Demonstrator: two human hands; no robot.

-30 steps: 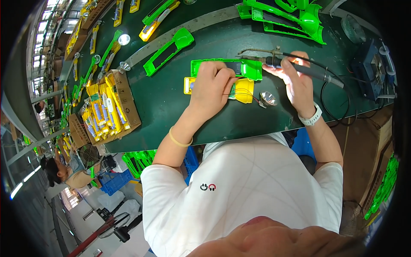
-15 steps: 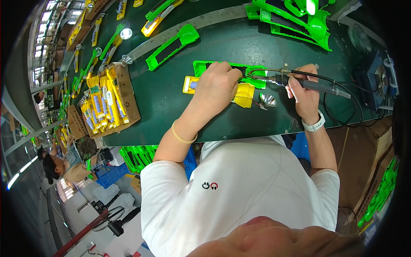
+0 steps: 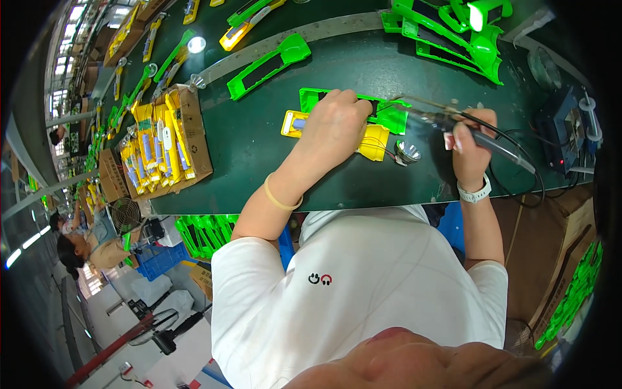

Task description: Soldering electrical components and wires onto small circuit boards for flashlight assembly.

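My left hand [image 3: 337,123] is closed over a green plastic casing [image 3: 392,120] lying on the bench, its fingertips hidden behind the knuckles. Under and beside that hand lies a yellow casing [image 3: 374,144], with thin wires running from it to a small round reflector [image 3: 407,153]. My right hand [image 3: 472,148] is closed around a soldering iron [image 3: 497,146] with a thin feed tube along it. The iron's tip points left toward the green casing's right end and is blurred, so I cannot tell whether it touches.
A cardboard box [image 3: 195,133] of yellow casings stands left. Another green casing [image 3: 269,67] lies beyond my hands; several more are stacked [image 3: 447,39] at the far right. A blue soldering station [image 3: 558,133] with a cable is at right. A person [image 3: 97,246] works at far left.
My right hand has drawn the soldering iron to the right, and the iron now tilts down more at its rear. My left hand stays on the casing. The whole view has shifted slightly.
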